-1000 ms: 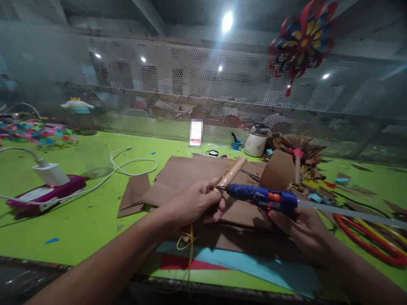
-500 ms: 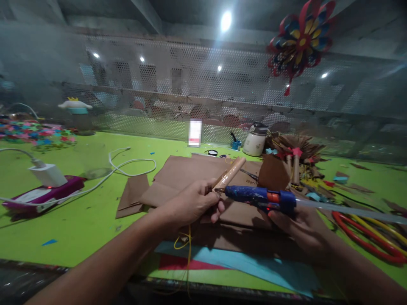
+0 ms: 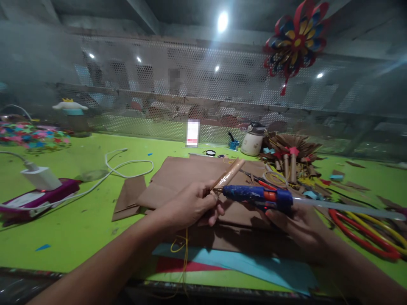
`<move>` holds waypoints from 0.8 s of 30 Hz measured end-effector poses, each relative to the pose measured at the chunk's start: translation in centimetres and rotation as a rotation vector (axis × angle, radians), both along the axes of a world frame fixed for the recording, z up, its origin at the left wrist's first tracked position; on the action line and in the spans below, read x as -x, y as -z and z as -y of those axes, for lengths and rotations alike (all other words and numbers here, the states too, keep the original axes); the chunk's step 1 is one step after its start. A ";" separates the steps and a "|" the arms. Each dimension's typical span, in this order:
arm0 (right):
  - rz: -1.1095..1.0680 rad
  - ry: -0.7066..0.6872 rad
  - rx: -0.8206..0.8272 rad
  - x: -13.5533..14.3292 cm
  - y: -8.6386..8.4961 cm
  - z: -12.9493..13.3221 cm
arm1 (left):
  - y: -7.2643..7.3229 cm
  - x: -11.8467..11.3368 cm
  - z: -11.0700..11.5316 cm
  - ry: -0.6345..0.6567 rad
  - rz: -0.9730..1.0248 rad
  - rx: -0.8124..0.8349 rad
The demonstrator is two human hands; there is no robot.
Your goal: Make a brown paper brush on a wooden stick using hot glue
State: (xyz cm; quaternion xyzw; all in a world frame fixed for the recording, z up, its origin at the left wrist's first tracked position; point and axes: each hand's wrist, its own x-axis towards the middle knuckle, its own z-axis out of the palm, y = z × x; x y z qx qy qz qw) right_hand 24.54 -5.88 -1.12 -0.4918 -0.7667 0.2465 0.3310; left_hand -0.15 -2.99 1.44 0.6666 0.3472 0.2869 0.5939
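My left hand is closed around the lower end of a rolled brown paper tube, which tilts up to the right. A shiny streak, like glue, runs along the tube. My right hand grips a blue hot glue gun, its small red light lit. The gun's nozzle is at the tube's lower end, by my left fingertips; whether it touches cannot be made out. From the back of the gun a long clear glue stick reaches right. Yellow string hangs below my left hand.
Brown paper sheets lie under my hands, with blue paper at the front edge. A purple power strip with a white charger is left. Finished-looking brown paper rolls, red and yellow loops and a white jar stand right.
A rounded brown paper piece beyond the glue gun is gone from that spot, uncovering red-orange handles and string. The view has shifted slightly; both hands keep their holds.
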 end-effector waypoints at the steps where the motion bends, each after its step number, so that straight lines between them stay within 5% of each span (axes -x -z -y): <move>1: 0.016 0.005 -0.006 0.0 0.1 0.1 | 0.1 0.0 0.0 0.000 -0.001 0.003; 19: -0.104 0.189 -0.189 -0.3 -1.0 -1.7 | -0.4 0.4 -0.1 0.014 0.053 0.035; 24: -0.010 0.161 -0.125 -0.1 -0.2 -1.0 | -0.5 0.2 -0.2 -0.005 0.072 0.041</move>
